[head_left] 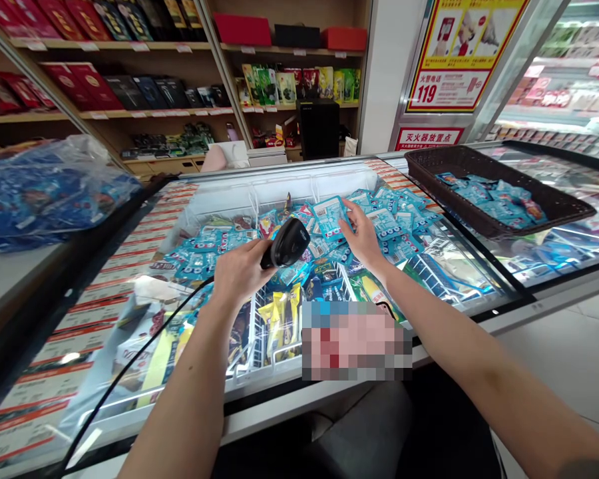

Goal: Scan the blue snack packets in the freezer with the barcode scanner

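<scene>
My left hand [240, 271] is wrapped round a black corded barcode scanner [290, 242], its head tilted toward the packets. The cable [144, 349] trails down to the lower left. With my right hand [363, 236] I pinch the right edge of a light-blue snack packet [329, 218], whose printed barcode side faces up. Many similar blue packets [397, 216] lie in a loose heap around it on the glass lid of the chest freezer, with another pile [204, 249] left of the scanner.
A brown basket [499, 229] with more blue packets stands on the right. At the left sits a clear plastic bag [54, 193] of blue packages. A pixelated flat object [357, 342] lies on the freezer's front edge. Shelves [144, 113] of boxed goods line the back.
</scene>
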Action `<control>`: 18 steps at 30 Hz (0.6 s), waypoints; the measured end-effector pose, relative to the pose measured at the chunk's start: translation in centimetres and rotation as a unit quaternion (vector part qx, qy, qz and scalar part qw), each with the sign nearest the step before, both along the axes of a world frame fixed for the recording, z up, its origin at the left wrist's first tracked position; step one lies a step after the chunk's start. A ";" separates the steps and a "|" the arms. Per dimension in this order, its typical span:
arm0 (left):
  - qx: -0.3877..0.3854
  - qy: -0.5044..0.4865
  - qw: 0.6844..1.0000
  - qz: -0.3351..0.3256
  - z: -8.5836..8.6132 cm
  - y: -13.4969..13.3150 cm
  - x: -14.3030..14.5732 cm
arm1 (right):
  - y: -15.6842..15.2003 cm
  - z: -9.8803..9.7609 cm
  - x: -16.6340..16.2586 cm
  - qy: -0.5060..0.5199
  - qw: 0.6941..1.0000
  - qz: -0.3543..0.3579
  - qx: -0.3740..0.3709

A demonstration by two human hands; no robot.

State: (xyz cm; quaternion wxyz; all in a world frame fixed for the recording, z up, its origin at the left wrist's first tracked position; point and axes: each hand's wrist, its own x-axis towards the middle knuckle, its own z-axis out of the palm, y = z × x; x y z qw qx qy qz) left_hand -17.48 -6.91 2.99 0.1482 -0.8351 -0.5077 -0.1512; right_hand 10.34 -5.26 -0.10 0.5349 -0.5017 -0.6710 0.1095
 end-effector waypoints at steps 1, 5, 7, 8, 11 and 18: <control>0.002 -0.001 1.000 -0.004 0.0 0.0 0.1 | 0.0 0.0 0.0 -0.002 1.000 0.002 0.000; -0.006 -0.030 0.999 -0.031 0.3 -0.2 0.3 | -0.1 0.1 0.0 -0.009 1.000 -0.001 -0.013; -0.016 -0.044 0.998 -0.040 0.4 -0.3 0.4 | -0.1 0.1 0.0 -0.010 1.000 -0.005 -0.020; -0.021 -0.048 0.998 -0.042 0.4 -0.3 0.4 | -0.1 0.1 0.0 -0.010 1.000 -0.007 -0.021; -0.027 -0.059 0.997 -0.049 0.4 -0.4 0.4 | -0.1 -0.1 0.0 -0.007 1.000 -0.010 -0.016; -0.024 -0.055 0.997 -0.045 0.3 -0.3 0.3 | 0.0 -0.2 0.1 -0.012 1.000 -0.002 0.004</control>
